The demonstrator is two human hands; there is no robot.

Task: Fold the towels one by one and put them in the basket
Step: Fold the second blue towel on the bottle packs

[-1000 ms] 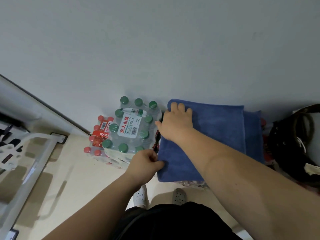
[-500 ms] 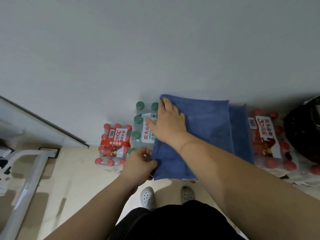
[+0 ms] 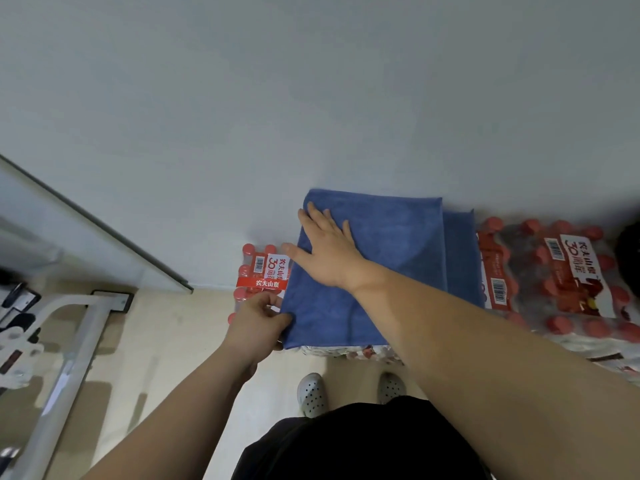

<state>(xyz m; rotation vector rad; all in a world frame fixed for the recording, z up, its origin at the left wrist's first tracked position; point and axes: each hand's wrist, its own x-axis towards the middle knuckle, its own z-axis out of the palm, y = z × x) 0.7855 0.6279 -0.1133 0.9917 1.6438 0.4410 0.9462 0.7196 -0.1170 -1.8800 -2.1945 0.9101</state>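
A blue towel point(image 3: 391, 258), folded over once, lies flat on top of a stack of bottle packs against the wall. Its upper layer stops short of the right edge, so a strip of the lower layer shows there. My right hand point(image 3: 329, 251) presses flat on the towel's far left part, fingers straight. My left hand point(image 3: 258, 323) pinches the towel's near left corner. No basket is in view.
A shrink-wrapped pack of red-capped bottles point(image 3: 263, 275) stands left of the towel, and a larger such pack point(image 3: 561, 282) to its right. A white metal frame point(image 3: 69, 344) crosses the floor at left. A dark object point(image 3: 628, 258) sits at the right edge. My shoes point(image 3: 311, 393) stand below.
The view has swung to the right: the green-capped pack is now hidden under the towel. My right hand slid toward the towel's far left corner; my left hand kept its pinch on the near corner.
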